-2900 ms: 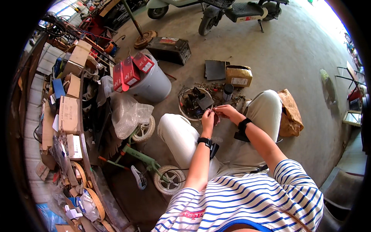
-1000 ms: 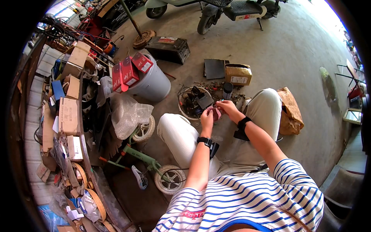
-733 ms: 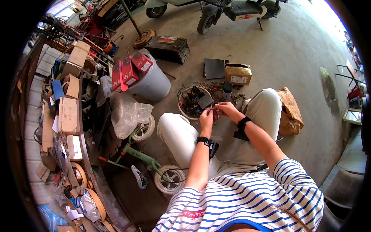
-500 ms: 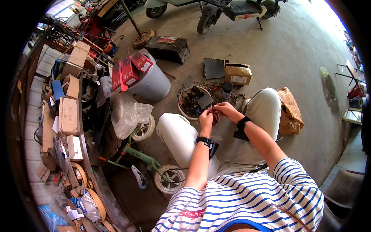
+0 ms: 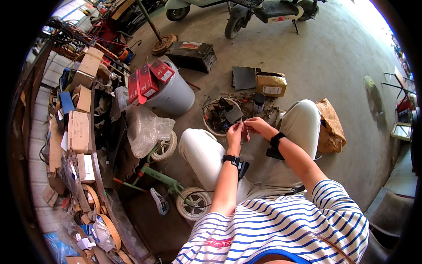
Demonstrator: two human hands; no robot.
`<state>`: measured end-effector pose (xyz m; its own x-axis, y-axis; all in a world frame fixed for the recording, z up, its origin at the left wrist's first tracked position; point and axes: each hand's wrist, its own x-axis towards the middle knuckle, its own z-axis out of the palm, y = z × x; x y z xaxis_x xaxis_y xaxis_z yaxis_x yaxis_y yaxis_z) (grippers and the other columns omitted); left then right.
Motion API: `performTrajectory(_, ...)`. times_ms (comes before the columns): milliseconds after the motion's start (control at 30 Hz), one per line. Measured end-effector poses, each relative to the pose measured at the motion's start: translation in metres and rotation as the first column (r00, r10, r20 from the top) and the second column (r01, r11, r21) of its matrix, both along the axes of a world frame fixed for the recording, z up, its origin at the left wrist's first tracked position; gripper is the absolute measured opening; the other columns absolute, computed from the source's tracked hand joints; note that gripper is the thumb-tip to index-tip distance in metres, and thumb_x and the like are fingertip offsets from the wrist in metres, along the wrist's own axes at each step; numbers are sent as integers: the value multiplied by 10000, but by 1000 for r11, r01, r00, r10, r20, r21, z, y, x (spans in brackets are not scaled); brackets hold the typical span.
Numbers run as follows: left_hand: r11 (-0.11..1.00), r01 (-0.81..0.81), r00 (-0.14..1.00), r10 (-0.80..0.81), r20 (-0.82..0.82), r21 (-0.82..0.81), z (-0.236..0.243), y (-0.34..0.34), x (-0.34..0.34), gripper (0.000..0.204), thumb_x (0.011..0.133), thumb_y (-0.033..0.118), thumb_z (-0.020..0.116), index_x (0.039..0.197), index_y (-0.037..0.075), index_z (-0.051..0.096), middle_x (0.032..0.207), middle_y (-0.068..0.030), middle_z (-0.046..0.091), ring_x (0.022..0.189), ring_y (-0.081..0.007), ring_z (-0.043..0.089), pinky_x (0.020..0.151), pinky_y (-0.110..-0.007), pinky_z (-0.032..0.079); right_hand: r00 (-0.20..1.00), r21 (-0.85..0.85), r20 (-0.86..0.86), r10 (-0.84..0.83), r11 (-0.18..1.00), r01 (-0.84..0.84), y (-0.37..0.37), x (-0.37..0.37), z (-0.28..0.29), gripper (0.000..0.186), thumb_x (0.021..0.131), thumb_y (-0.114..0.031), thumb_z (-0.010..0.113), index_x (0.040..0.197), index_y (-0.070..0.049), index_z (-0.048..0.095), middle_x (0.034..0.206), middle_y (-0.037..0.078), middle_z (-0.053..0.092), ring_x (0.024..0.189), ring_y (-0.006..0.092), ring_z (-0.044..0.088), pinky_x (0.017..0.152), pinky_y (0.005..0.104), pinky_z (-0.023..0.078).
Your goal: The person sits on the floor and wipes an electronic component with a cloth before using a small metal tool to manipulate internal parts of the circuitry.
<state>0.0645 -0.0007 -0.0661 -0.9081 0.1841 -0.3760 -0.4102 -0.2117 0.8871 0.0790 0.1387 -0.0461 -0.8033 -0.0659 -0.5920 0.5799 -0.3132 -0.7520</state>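
My left hand (image 5: 235,132) and my right hand (image 5: 259,126) meet between my raised knees, fingers pinched around a small thing with a limp dark-pink piece (image 5: 245,135), perhaps cloth, hanging below. What exactly sits at the fingertips is too small to make out. Just beyond them a pale round tub (image 5: 212,128) holds dark parts and wires, with a flat grey-black piece (image 5: 233,114) on top. Right of it stands a dark cylindrical canister (image 5: 259,103) amid scattered small debris.
Left are a grey bucket (image 5: 178,99) with red boxes (image 5: 147,83), bubble wrap (image 5: 145,127), a green small bike (image 5: 165,180) and piled cartons (image 5: 78,127). Ahead lie a battery (image 5: 191,57), a dark slab (image 5: 244,77), a cardboard box (image 5: 271,85) and scooters (image 5: 274,13). Right is a brown paper bag (image 5: 329,125).
My hands have made small shifts at the same spot, drawing closer together since a second ago; the pink piece now dangles lower between them.
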Motion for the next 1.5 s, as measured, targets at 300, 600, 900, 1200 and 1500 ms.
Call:
performTrajectory(300,986,110,987,-124,105,126,-3,-2,-3,236,911,265,533,910,29,530,706,-20,560,564,-113,541,463,-235,428,1000,7,18,-18,1000,18,-2,1,2,179,866,-244,599,900,-72,636,759,-33,599,677,62,565,607,212,452)
performTrajectory(600,988,135,979,-145,-144,-75,-10,1,-3,179,904,200,547,963,39,493,865,-18,573,757,-76,545,659,-216,448,999,99,-6,-46,994,46,-4,-1,-4,216,846,-240,622,904,-33,649,738,-5,603,593,65,532,506,197,399)
performTrajectory(900,985,110,964,-139,-228,-133,-1,5,-2,176,907,173,528,977,18,481,868,-48,577,786,-100,549,710,-226,444,902,140,-284,-324,917,374,23,-17,-20,275,853,-268,599,734,-20,615,623,1,554,526,79,457,471,260,326)
performTrajectory(1200,994,104,989,-108,-98,-41,16,1,1,187,923,180,504,982,5,477,902,-66,576,779,-113,558,684,-223,460,961,22,-134,-241,969,246,20,-18,-17,229,831,-283,649,937,-82,616,813,-46,603,720,26,557,568,171,401)
performTrajectory(1500,990,78,985,-93,-142,-114,-2,-2,-8,244,927,146,480,1096,-29,503,1007,-86,599,856,-126,580,762,-242,464,984,20,-160,-75,997,80,4,-17,-3,279,855,-245,621,1040,-35,625,861,-27,617,724,41,547,600,184,394)
